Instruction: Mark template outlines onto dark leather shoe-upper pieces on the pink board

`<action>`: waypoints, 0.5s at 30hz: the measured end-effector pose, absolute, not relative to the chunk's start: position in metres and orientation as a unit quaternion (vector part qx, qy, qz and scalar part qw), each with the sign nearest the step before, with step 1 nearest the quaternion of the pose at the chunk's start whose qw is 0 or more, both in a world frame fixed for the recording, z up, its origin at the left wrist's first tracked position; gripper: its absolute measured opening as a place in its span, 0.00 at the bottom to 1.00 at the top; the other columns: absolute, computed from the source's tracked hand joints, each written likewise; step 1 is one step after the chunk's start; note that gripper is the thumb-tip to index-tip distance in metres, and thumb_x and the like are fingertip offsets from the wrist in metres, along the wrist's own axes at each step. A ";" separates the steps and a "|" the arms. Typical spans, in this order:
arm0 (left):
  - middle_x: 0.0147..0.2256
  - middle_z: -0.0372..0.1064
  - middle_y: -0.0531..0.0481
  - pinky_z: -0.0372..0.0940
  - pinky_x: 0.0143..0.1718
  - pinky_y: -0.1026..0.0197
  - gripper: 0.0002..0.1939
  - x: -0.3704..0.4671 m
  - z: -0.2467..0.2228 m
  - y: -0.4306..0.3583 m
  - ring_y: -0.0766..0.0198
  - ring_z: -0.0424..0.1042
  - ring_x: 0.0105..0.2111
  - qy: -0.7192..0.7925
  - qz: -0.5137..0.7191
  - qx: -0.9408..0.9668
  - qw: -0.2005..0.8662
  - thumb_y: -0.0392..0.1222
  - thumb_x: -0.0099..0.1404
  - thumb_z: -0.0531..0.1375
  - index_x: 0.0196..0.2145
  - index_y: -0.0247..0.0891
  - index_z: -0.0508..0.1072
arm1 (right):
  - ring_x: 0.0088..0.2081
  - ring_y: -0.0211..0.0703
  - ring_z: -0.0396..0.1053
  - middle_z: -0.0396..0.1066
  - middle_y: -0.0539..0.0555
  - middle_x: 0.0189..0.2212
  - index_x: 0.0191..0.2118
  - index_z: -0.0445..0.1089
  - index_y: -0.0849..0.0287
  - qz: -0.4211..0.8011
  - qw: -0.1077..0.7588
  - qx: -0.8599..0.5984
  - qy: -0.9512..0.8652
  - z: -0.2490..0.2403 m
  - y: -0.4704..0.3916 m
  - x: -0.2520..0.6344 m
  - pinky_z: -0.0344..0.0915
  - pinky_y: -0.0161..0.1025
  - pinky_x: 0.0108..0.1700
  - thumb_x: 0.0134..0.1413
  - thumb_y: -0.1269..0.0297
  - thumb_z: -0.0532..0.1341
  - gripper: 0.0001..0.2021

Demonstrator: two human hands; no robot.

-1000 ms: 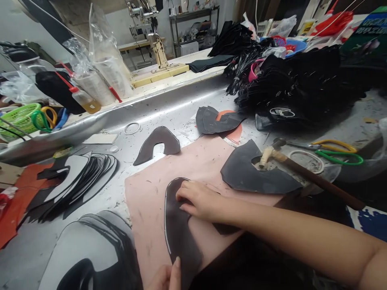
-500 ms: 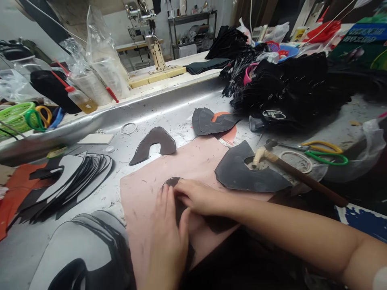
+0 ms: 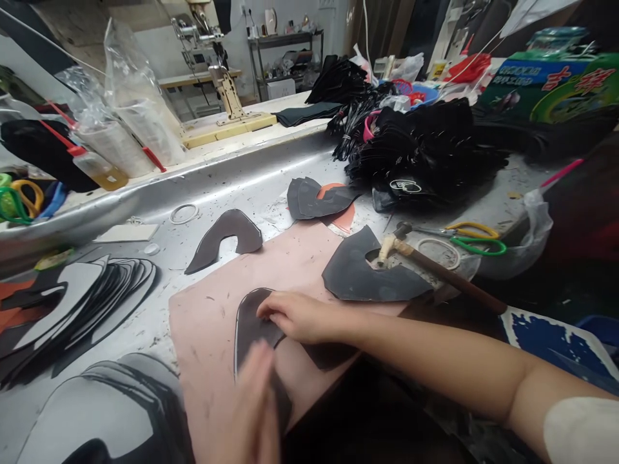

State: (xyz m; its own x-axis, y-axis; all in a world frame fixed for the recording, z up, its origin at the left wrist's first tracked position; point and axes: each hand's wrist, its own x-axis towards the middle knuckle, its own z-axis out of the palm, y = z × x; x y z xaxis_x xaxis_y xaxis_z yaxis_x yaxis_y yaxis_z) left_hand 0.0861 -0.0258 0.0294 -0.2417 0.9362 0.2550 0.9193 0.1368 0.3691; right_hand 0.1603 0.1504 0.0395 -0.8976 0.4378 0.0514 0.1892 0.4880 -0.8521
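A dark curved, leather-like piece [image 3: 251, 322] with a pale line along its outer edge lies on a pink sheet [image 3: 203, 341]. My right hand [image 3: 302, 316] rests at its upper part, fingers curled together against it. My left hand [image 3: 254, 406], smeared by motion, is over the lower part with its fingers stretched out; whether it touches the piece I cannot tell. Beyond the sheet's far left edge sits a similar arched piece [image 3: 207, 238]. A larger dark cut piece [image 3: 351, 267] lies right of my right hand, partly under a hammer [image 3: 449, 274].
Stacks of cut pieces lie at the left [image 3: 109, 309] and front left [image 3: 116, 393]. Scissors [image 3: 476, 241] with yellow and green handles sit beyond the hammer. A black heap [image 3: 411, 145] fills the back right. A sewing machine [image 3: 227, 90] stands behind the metal table's raised edge [image 3: 232, 171].
My left hand has moved back toward me, off the upper edge, uncovering more of the dark piece. My right hand stays on it. The view has shifted right.
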 end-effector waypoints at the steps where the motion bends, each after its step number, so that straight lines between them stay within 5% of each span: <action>1: 0.60 0.57 0.51 0.61 0.56 0.56 0.26 0.072 0.032 -0.007 0.62 0.57 0.59 0.761 0.236 0.605 0.015 0.40 0.67 0.43 0.63 0.46 0.49 | 0.45 0.39 0.68 0.71 0.57 0.44 0.46 0.68 0.64 0.471 0.142 -0.182 -0.851 0.039 0.149 0.164 0.63 0.36 0.50 0.55 0.79 0.50 0.16; 5: 0.59 0.57 0.44 0.55 0.59 0.51 0.26 0.043 0.021 0.054 0.58 0.55 0.60 0.785 0.187 0.589 0.049 0.46 0.66 0.41 0.57 0.32 0.62 | 0.62 0.46 0.50 0.55 0.63 0.60 0.59 0.57 0.66 0.382 0.173 -0.157 -0.894 0.029 0.131 0.198 0.47 0.47 0.63 0.59 0.67 0.54 0.23; 8: 0.62 0.51 0.45 0.46 0.63 0.48 0.29 0.049 0.007 0.066 0.55 0.49 0.62 0.786 0.161 0.595 0.050 0.49 0.65 0.42 0.58 0.31 0.59 | 0.66 0.53 0.35 0.41 0.67 0.64 0.65 0.44 0.69 0.322 0.083 -0.113 -0.936 0.019 0.110 0.242 0.36 0.54 0.65 0.56 0.53 0.58 0.38; 15: 0.63 0.46 0.38 0.39 0.63 0.43 0.34 0.028 0.018 0.082 0.49 0.44 0.64 0.846 0.119 0.519 0.042 0.55 0.64 0.43 0.60 0.27 0.55 | 0.65 0.52 0.39 0.42 0.64 0.64 0.66 0.43 0.64 0.374 -0.014 -0.100 -0.922 0.039 0.089 0.303 0.41 0.48 0.65 0.55 0.60 0.61 0.38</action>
State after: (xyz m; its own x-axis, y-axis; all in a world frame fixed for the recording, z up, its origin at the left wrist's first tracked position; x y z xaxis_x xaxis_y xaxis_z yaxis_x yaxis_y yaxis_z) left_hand 0.0281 0.0817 0.0179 -0.4584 0.8872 0.0533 0.8672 0.4333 0.2454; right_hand 0.3031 0.0887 0.0391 -0.9794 0.1749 -0.1006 0.1956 0.7005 -0.6863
